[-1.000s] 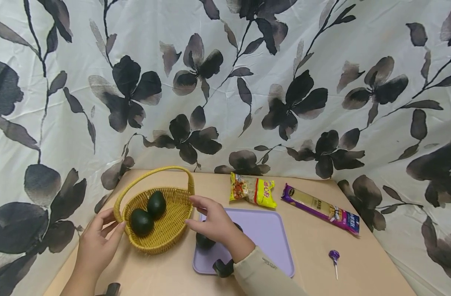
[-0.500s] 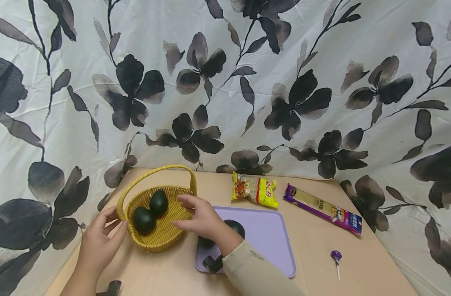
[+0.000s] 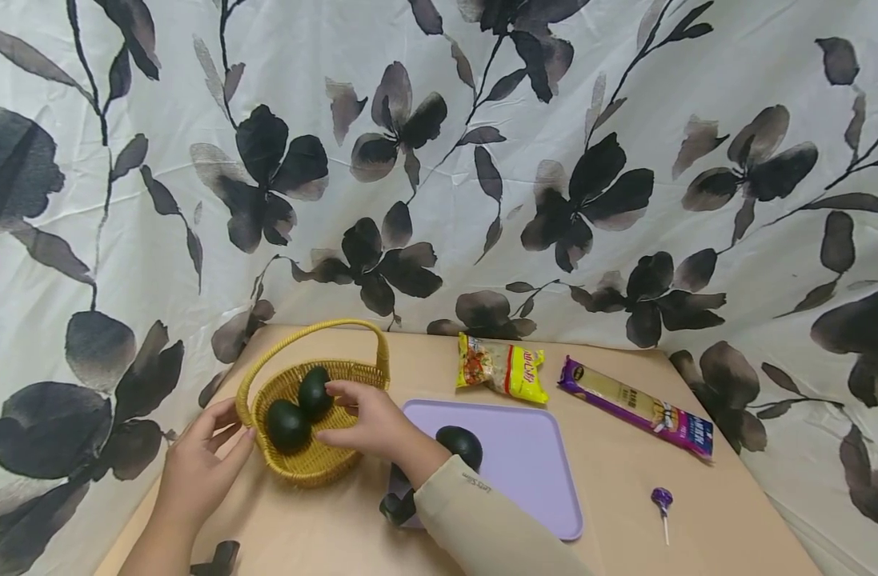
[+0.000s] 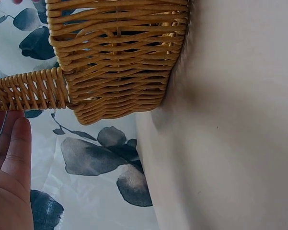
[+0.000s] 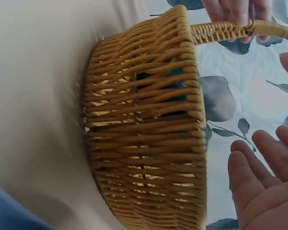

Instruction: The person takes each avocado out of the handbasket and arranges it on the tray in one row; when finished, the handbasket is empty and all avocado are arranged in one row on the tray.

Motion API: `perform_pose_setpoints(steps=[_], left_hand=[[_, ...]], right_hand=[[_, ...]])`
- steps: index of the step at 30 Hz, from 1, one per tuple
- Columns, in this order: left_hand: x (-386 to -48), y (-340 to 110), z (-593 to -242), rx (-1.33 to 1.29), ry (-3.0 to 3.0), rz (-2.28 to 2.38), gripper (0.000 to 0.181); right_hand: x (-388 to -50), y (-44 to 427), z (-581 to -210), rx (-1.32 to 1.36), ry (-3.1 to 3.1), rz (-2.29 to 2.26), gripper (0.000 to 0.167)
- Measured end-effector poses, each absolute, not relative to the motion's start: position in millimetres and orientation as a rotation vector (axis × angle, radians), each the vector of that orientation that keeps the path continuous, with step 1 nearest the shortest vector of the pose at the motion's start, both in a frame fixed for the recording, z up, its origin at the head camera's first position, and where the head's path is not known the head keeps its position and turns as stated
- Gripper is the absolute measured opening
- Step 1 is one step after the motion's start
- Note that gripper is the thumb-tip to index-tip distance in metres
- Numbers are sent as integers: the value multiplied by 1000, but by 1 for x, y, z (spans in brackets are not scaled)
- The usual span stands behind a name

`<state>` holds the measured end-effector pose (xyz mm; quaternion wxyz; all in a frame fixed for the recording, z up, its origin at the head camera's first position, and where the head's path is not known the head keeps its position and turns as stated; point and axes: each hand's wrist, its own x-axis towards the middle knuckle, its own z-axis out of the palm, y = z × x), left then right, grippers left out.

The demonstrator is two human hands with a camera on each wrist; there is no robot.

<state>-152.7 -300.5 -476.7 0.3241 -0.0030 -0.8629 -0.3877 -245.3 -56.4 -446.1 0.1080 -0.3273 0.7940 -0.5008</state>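
A yellow wicker basket [image 3: 310, 478] with an arched handle [image 3: 316, 326] stands at the left of the table. Two dark green avocados, one nearer [image 3: 287, 426] and one farther [image 3: 314, 394], lie inside it. My left hand [image 3: 194, 474] grips the foot of the handle, thumb on one side and fingers on the other. Over the basket's right part reaches my right hand [image 3: 381, 426], its thumb and fingers spread apart near the farther avocado, holding nothing. Another avocado [image 3: 459, 445] sits on the lilac tray [image 3: 528, 472]; a further dark shape there is mostly hidden by my right arm.
Behind the tray lies a yellow-and-red snack packet [image 3: 499, 368]. To its right is a long purple packet [image 3: 636, 406], and nearer the front a purple-wrapped lollipop [image 3: 662, 504]. A floral cloth [image 3: 482, 200] hangs along the table's back edge.
My right hand has moved left, from the basket's right rim to above its inside. My left hand stays at the handle. The whole view has shifted slightly.
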Motion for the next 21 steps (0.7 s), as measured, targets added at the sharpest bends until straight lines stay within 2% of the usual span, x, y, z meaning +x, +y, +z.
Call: perform_pose_setpoints(steps=[21], left_hand=[[-153, -306, -474, -28, -2306, -980, 58]], right_hand=[[-254, -98, -458, -955, 2484, -1192, 74]])
